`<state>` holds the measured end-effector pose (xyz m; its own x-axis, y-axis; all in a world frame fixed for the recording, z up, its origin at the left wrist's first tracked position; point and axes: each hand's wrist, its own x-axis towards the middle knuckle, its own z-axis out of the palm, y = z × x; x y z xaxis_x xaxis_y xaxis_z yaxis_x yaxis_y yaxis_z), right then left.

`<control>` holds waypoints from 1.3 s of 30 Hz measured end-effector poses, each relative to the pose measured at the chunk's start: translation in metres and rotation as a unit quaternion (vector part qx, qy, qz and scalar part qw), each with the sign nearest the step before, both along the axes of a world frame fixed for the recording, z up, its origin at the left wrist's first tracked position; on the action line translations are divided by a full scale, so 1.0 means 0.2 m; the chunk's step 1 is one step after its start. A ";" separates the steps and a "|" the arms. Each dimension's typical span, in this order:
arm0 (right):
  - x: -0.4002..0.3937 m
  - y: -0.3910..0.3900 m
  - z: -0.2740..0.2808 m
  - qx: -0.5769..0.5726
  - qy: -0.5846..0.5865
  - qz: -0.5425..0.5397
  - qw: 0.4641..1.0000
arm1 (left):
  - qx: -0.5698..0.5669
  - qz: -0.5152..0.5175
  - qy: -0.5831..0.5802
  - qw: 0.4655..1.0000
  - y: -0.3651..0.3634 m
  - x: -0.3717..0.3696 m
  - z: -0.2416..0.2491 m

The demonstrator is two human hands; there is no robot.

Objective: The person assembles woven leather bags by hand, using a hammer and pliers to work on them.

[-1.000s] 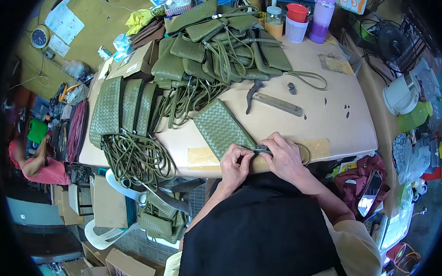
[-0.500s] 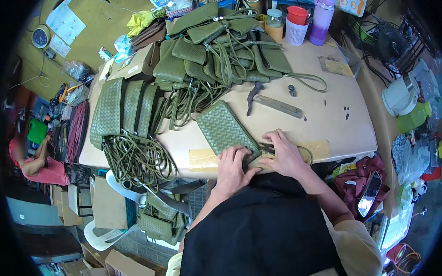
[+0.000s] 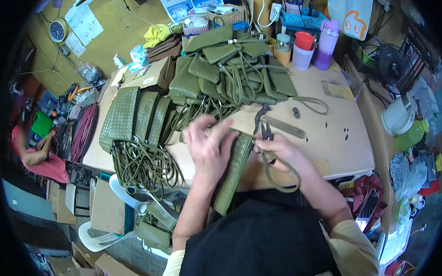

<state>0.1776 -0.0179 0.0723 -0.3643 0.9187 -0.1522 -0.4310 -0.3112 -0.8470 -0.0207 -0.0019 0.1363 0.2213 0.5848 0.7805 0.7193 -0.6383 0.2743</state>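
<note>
A green woven pouch (image 3: 235, 169) is tilted up on edge at the table's front, close to the black apron. My left hand (image 3: 208, 150) is at the pouch's left side, its fingers raised, apart and blurred, with the thumb near the upper edge. My right hand (image 3: 281, 148) is closed around dark pliers (image 3: 266, 130), their jaws pointing up, beside the pouch's upper corner. From that corner a thin green wrist strap (image 3: 294, 184) loops down below my right hand. Whether the right fingers also pinch the pouch's corner is hidden.
A hammer (image 3: 286, 127) lies behind my right hand, near small dark pieces (image 3: 296, 112). Green pouches are heaped (image 3: 204, 75) at the back; more stand stacked (image 3: 120, 114) at left with straps hanging. A purple bottle (image 3: 326, 44) stands back right. Another person (image 3: 41, 156) is at far left.
The pouch, flat on the table before, is now tilted up on edge nearer my body. My left hand has lifted off its face; my right hand has risen with the pliers now visible.
</note>
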 end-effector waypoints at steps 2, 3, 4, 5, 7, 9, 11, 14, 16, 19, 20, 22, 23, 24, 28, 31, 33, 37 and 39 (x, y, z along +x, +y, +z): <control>0.00 -0.02 -0.05 -0.089 0.068 0.010 0.994 | -0.139 -0.129 -0.098 0.977 -0.01 0.01 -0.17; -0.01 -0.03 -0.09 -0.083 0.091 0.029 0.992 | -0.173 -0.150 -0.114 0.967 -0.03 0.01 -0.22; -0.01 -0.04 -0.11 -0.100 0.088 0.003 0.991 | -0.176 -0.160 -0.135 0.962 -0.02 0.01 -0.27; -0.01 -0.05 -0.13 -0.119 0.085 -0.022 0.989 | -0.180 -0.168 -0.154 0.957 -0.03 0.01 -0.31; -0.02 -0.05 -0.13 -0.119 0.067 -0.032 0.990 | -0.195 -0.156 -0.137 0.959 -0.05 0.03 -0.31; -0.03 -0.04 -0.13 -0.114 0.049 -0.041 0.991 | -0.203 -0.143 -0.120 0.961 -0.06 0.04 -0.31; -0.02 -0.04 -0.14 -0.080 0.035 -0.050 0.995 | -0.211 -0.140 -0.126 0.959 -0.06 0.06 -0.32; -0.02 -0.04 -0.12 -0.047 0.018 -0.045 0.998 | -0.144 -0.154 -0.163 0.964 -0.05 0.11 -0.35; -0.01 -0.03 -0.06 -0.035 0.024 -0.035 0.999 | -0.070 -0.152 -0.185 0.969 -0.05 0.13 -0.33; -0.03 0.00 0.01 0.011 0.017 -0.033 0.999 | -0.020 -0.143 -0.207 0.968 -0.06 0.16 -0.27; -0.03 0.01 0.03 0.043 0.002 -0.043 0.998 | 0.001 -0.144 -0.192 0.971 -0.04 0.15 -0.26; 0.03 0.04 -0.01 0.041 -0.004 -0.006 0.999 | -0.020 -0.153 -0.167 0.974 -0.04 0.13 -0.19; 0.05 0.06 -0.03 0.035 -0.011 0.031 0.999 | -0.043 -0.160 -0.142 0.976 -0.04 0.12 -0.16; 0.05 0.06 -0.05 0.036 -0.012 0.031 0.999 | -0.136 -0.163 -0.121 0.970 -0.05 0.09 -0.15; 0.03 0.05 -0.06 0.109 -0.078 0.020 0.991 | -0.372 -0.195 -0.219 0.881 -0.10 0.04 -0.14; 0.01 0.05 -0.03 0.211 -0.217 -0.116 0.946 | -0.288 -0.195 -0.272 0.897 -0.11 0.04 -0.14; 0.02 0.05 0.06 0.275 -0.333 -0.228 0.873 | -0.259 -0.184 -0.287 0.903 -0.12 0.04 -0.09; 0.04 -0.11 0.42 0.397 -0.549 -0.317 0.664 | -0.148 -0.163 -0.255 0.942 -0.11 0.05 -0.11; 0.02 -0.17 0.43 0.420 -0.531 -0.295 0.674 | -0.159 -0.149 -0.235 0.947 -0.11 0.07 -0.13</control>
